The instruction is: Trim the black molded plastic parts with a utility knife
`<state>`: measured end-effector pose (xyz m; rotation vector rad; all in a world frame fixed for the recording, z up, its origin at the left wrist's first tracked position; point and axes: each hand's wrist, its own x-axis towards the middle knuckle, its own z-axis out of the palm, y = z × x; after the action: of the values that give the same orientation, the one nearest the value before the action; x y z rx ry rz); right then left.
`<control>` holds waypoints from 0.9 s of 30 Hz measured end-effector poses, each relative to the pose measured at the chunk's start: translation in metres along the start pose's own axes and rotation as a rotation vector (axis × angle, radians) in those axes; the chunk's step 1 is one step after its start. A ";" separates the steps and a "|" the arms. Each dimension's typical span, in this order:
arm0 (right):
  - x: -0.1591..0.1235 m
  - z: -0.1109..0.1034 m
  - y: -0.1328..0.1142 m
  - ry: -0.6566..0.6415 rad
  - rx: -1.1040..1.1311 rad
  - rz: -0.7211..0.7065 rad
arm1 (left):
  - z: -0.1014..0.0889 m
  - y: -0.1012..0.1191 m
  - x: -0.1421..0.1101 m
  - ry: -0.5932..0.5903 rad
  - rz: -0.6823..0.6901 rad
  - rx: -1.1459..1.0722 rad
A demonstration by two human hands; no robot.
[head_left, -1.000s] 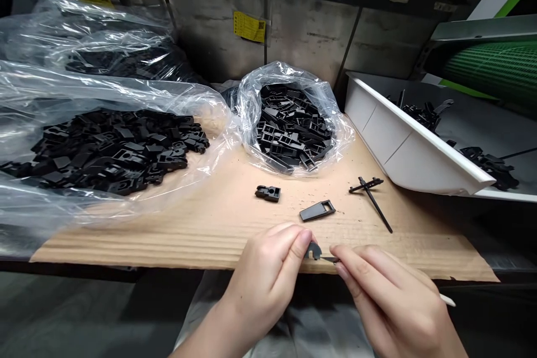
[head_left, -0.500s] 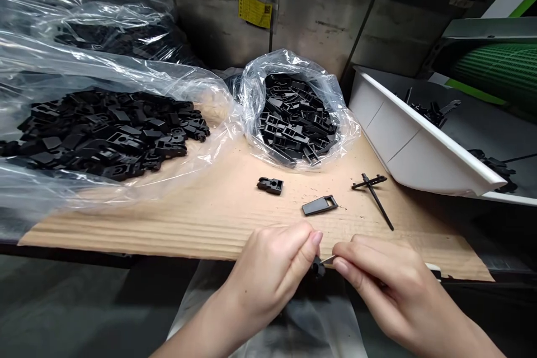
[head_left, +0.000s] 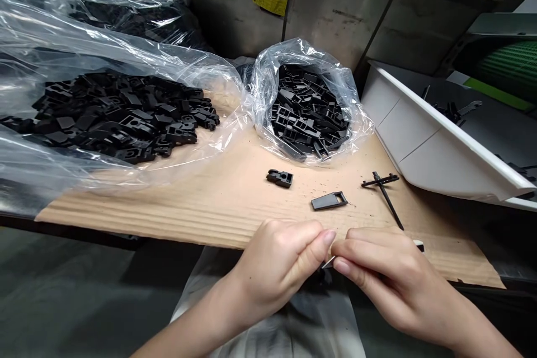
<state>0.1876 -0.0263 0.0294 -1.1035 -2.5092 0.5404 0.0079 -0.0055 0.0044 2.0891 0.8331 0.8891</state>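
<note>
My left hand (head_left: pixel 289 260) is closed round a small black plastic part (head_left: pixel 323 276), mostly hidden under the thumb and fingers. Pinched in my right hand (head_left: pixel 381 274) is a thin-bladed knife; its narrow metal blade (head_left: pixel 329 263) points at the black part, and a pale end shows behind the knuckles. Both hands meet at the front edge of the cardboard. Just beyond them lie a flat tapered black piece (head_left: pixel 328 201) with a square opening, a short black block (head_left: pixel 279 178) and a black cross-shaped piece with a long stem (head_left: pixel 388 198).
A clear bag (head_left: pixel 226 75) spilling black parts lies at the left, and another open bag (head_left: pixel 364 123) of black pieces stands at the back. The white tray (head_left: pixel 413 140) at the right holds more dark parts. Cardboard (head_left: pixel 201 207) covers the tabletop.
The view has shifted, so the table things appear slightly farther right and the bags higher. My hands have drawn closer together, and the blade is tilted more steeply against the black part.
</note>
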 end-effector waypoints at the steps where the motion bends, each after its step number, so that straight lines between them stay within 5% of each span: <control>1: 0.000 0.000 0.000 -0.010 0.003 -0.002 | 0.000 0.000 0.000 0.004 0.003 0.000; 15: 0.003 -0.014 -0.007 -0.182 -0.087 0.055 | 0.008 0.001 -0.001 0.087 0.022 0.081; 21: 0.001 -0.022 -0.007 -0.022 0.042 0.066 | 0.009 0.001 -0.001 0.071 0.051 0.127; 27: -0.009 -0.014 -0.004 -0.016 -0.055 0.074 | 0.010 0.001 -0.002 0.086 0.052 0.118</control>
<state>0.1975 -0.0330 0.0417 -1.2217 -2.5184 0.5048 0.0146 -0.0110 -0.0009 2.1957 0.8995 0.9852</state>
